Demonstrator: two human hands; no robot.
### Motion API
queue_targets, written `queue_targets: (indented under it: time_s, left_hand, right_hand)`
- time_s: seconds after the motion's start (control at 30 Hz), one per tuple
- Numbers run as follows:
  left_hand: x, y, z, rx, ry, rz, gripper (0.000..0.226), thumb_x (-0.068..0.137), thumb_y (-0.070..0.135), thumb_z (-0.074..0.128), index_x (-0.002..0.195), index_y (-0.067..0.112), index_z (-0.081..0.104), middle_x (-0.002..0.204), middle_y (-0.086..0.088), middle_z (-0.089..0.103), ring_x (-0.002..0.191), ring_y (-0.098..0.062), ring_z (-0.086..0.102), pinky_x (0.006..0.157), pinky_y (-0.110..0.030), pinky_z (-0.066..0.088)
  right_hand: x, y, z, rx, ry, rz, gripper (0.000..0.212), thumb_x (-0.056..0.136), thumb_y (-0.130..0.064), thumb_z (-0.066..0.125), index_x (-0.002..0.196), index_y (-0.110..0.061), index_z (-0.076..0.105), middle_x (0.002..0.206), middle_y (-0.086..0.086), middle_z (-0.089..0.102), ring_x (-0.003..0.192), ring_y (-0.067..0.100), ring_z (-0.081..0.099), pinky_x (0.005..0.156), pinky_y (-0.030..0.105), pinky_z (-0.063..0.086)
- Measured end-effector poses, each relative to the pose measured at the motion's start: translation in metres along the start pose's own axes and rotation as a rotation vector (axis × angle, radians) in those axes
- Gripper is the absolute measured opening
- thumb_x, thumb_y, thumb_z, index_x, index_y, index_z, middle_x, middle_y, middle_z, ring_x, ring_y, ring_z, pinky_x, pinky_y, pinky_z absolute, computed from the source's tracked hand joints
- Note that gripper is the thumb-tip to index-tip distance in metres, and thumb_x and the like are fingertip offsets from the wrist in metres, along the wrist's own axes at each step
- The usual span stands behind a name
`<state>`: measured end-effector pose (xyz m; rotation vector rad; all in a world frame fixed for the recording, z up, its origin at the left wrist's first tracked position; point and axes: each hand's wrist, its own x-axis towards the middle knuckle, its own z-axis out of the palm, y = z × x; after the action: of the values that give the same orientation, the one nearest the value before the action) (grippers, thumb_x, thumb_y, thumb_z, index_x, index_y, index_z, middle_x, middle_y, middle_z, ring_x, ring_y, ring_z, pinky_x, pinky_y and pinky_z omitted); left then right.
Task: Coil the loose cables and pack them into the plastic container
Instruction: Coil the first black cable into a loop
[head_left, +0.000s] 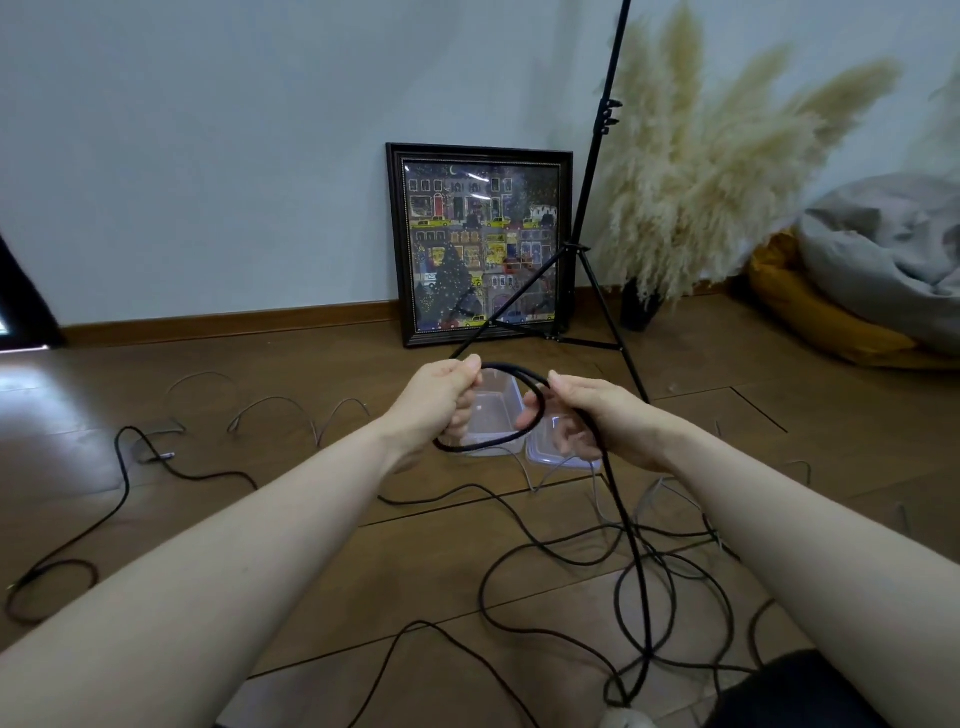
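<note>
My left hand (441, 402) grips one side of a black cable (636, 561) loop, held above the clear plastic container (491, 415) on the floor. My right hand (597, 415) grips the other side, and the cable's loose length trails down into the tangle at lower right.

Framed picture (480, 244) of a night-time street scene leans on the wall mid-frame. A black tripod stand (587, 218) is right in front of it, pampas grass (717, 171) in a dark vase (640, 310) upper right, grey beanbag (893, 260) and mustard cushion (815, 317) at the far right edge, all on wooden floor (291, 374).
</note>
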<state>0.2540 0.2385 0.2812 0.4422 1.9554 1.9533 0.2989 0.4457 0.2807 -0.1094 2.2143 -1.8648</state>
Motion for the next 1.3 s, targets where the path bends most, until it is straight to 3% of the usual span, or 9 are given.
queue_targets:
  time_s: [0.17, 0.27, 0.43, 0.53, 0.77, 0.93, 1.1, 1.17, 1.3]
  left_hand:
    - [0.000, 0.010, 0.000, 0.019, 0.139, 0.051, 0.034, 0.107, 0.025, 0.042, 0.075, 0.014, 0.049, 0.050, 0.008, 0.032, 0.040, -0.006, 0.026, 0.043, -0.019, 0.024]
    - [-0.001, 0.010, -0.005, 0.173, 0.173, 0.077, 0.034, 0.105, 0.024, 0.046, 0.074, 0.013, 0.053, 0.055, 0.003, 0.036, 0.049, -0.011, 0.034, 0.054, -0.025, 0.035]
    - [-0.006, 0.012, -0.007, 0.108, -0.131, -0.078, 0.028, 0.106, 0.018, 0.043, 0.082, 0.008, 0.055, 0.055, -0.003, 0.049, 0.046, -0.018, 0.052, 0.054, -0.027, 0.050]
    - [-0.008, 0.012, 0.007, 0.016, -0.207, -0.106, 0.029, 0.108, 0.021, 0.033, 0.092, 0.007, 0.053, 0.050, -0.001, 0.044, 0.040, -0.015, 0.046, 0.051, -0.029, 0.051]
    - [0.000, 0.019, 0.012, 0.022, -0.137, -0.073, 0.031, 0.109, 0.027, 0.035, 0.095, 0.008, 0.055, 0.051, 0.004, 0.033, 0.038, -0.008, 0.025, 0.037, -0.019, 0.022]
    - [-0.004, 0.015, 0.009, 0.089, -0.139, -0.008, 0.028, 0.108, 0.022, 0.039, 0.101, 0.004, 0.060, 0.054, 0.004, 0.042, 0.040, -0.010, 0.039, 0.037, -0.021, 0.033]
    - [-0.006, 0.019, 0.004, 0.089, -0.181, -0.113, 0.038, 0.109, 0.034, 0.033, 0.098, 0.010, 0.061, 0.051, 0.007, 0.031, 0.037, -0.005, 0.020, 0.035, -0.016, 0.019]
    - [-0.008, 0.023, 0.007, 0.113, -0.172, -0.139, 0.044, 0.108, 0.040, 0.031, 0.096, 0.011, 0.062, 0.051, 0.007, 0.028, 0.037, -0.006, 0.018, 0.036, -0.015, 0.017]
    - [-0.015, 0.024, 0.017, 0.185, -0.131, -0.132, 0.034, 0.107, 0.033, 0.034, 0.090, 0.014, 0.056, 0.051, 0.008, 0.028, 0.037, -0.005, 0.018, 0.038, -0.015, 0.016]
  right_hand:
    - [0.004, -0.001, 0.001, -0.054, 0.018, 0.015, 0.037, 0.107, -0.038, 0.030, 0.099, -0.013, 0.056, 0.077, -0.003, 0.059, 0.044, 0.007, 0.033, 0.038, 0.018, 0.024]
    - [0.002, -0.003, 0.002, -0.206, 0.037, 0.010, 0.029, 0.107, -0.032, 0.031, 0.091, -0.018, 0.050, 0.072, -0.008, 0.046, 0.045, 0.007, 0.026, 0.040, 0.020, 0.020]
    - [-0.006, -0.004, -0.005, -0.336, 0.107, 0.033, 0.028, 0.107, -0.029, 0.034, 0.086, -0.018, 0.050, 0.070, -0.006, 0.043, 0.047, 0.007, 0.027, 0.041, 0.020, 0.020]
    - [-0.003, -0.006, -0.002, -0.396, 0.181, 0.012, 0.029, 0.107, -0.027, 0.034, 0.085, -0.018, 0.051, 0.067, -0.006, 0.042, 0.046, 0.006, 0.028, 0.041, 0.020, 0.020]
    - [0.003, -0.005, 0.004, -0.350, 0.283, -0.030, 0.032, 0.107, -0.026, 0.034, 0.081, -0.017, 0.052, 0.068, -0.001, 0.051, 0.045, 0.010, 0.028, 0.041, 0.022, 0.020]
    - [0.004, 0.000, -0.001, -0.207, 0.239, -0.068, 0.029, 0.106, -0.018, 0.037, 0.093, -0.015, 0.062, 0.074, 0.001, 0.052, 0.047, 0.009, 0.034, 0.044, 0.020, 0.022]
    - [0.003, 0.004, -0.007, -0.054, 0.135, -0.057, 0.029, 0.104, -0.015, 0.043, 0.107, -0.020, 0.071, 0.076, -0.001, 0.057, 0.048, 0.008, 0.034, 0.043, 0.017, 0.023]
    - [0.005, 0.005, -0.005, -0.047, 0.147, -0.057, 0.029, 0.104, -0.015, 0.042, 0.108, -0.019, 0.071, 0.075, -0.001, 0.057, 0.048, 0.008, 0.033, 0.043, 0.017, 0.023]
    - [0.006, 0.007, 0.000, -0.109, 0.228, -0.006, 0.026, 0.105, -0.022, 0.043, 0.101, -0.010, 0.067, 0.076, 0.001, 0.058, 0.047, 0.008, 0.034, 0.045, 0.019, 0.025]
